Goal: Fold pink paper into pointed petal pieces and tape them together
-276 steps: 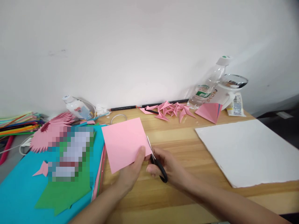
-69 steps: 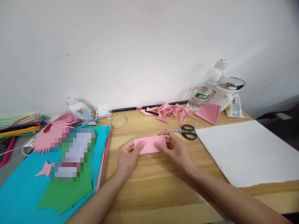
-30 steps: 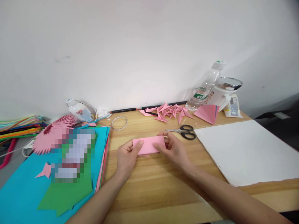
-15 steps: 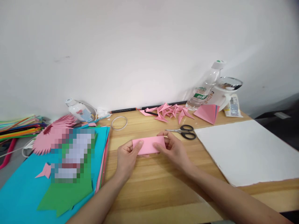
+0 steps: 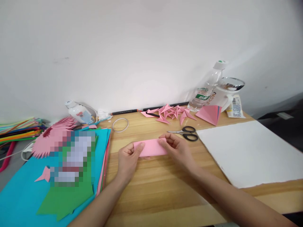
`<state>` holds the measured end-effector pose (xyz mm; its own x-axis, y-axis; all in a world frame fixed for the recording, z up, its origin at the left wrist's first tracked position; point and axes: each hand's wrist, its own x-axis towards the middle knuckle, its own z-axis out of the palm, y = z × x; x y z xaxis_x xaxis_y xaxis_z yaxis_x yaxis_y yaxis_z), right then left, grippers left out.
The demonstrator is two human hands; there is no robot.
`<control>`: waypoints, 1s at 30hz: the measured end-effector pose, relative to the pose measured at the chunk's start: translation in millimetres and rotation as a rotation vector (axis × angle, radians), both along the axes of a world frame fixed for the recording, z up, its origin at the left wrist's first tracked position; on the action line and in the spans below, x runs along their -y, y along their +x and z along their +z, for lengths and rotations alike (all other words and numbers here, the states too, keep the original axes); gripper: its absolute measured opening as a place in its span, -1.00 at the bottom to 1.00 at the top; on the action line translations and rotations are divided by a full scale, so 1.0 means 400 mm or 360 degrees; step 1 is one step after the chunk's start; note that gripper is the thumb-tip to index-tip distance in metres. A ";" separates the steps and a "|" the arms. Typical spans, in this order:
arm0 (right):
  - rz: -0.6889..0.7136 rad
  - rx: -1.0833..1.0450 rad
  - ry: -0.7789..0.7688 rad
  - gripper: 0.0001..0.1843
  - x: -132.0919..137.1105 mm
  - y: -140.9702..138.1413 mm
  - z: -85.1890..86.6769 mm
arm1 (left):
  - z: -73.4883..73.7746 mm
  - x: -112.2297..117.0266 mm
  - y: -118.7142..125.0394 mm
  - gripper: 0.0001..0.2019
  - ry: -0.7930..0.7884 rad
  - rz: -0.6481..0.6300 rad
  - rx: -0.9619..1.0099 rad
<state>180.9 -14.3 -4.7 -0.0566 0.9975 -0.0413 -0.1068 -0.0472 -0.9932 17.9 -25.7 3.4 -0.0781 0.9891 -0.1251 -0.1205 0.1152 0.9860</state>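
Note:
A pink rectangle of folded paper [image 5: 151, 148] is held level just over the wooden table [image 5: 151, 192]. My left hand [image 5: 129, 159] grips its left end, thumb on top and fingers underneath. At the right end my right hand [image 5: 177, 151] pinches the paper near its upper corner, thumb on the face and fingers behind. Black-handled scissors [image 5: 188, 133] lie beyond my right hand. Farther back sits a heap of folded pink paper pieces [image 5: 169, 112]. A white ring [image 5: 120, 125] rests beyond my left hand.
On the left, blue paper sheets [image 5: 21, 195] carry green paper [image 5: 71, 201] and a pink folded piece [image 5: 46, 174]. A pink pleated paper ring [image 5: 54, 137] and white bottle [image 5: 80, 113] stand behind. At right are a white board [image 5: 251, 154], water bottle [image 5: 204, 91] and white mug [image 5: 220, 97].
My right thumb has slid a little to the right and up along the paper. My left hand keeps its hold, and the view has shifted slightly.

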 end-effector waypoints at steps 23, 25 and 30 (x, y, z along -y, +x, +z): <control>-0.0139 0.0074 0.0029 -0.67 -0.007 0.009 -0.004 | 0.000 0.000 0.001 -0.76 -0.0007 0.0006 -0.0011; -0.0144 0.0086 0.0028 -0.67 -0.006 0.009 -0.004 | -0.003 -0.001 0.000 -0.76 -0.0005 0.0005 -0.0012; -0.0092 0.0021 0.0025 -0.69 -0.007 0.012 0.000 | -0.005 -0.002 0.000 -0.77 0.0012 0.0000 -0.0012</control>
<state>185.7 -11.6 -4.6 0.0013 0.9997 -0.0259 -0.0955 -0.0257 -0.9951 17.7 -25.0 1.3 -0.0788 0.9900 -0.1169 -0.1133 0.1076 0.9877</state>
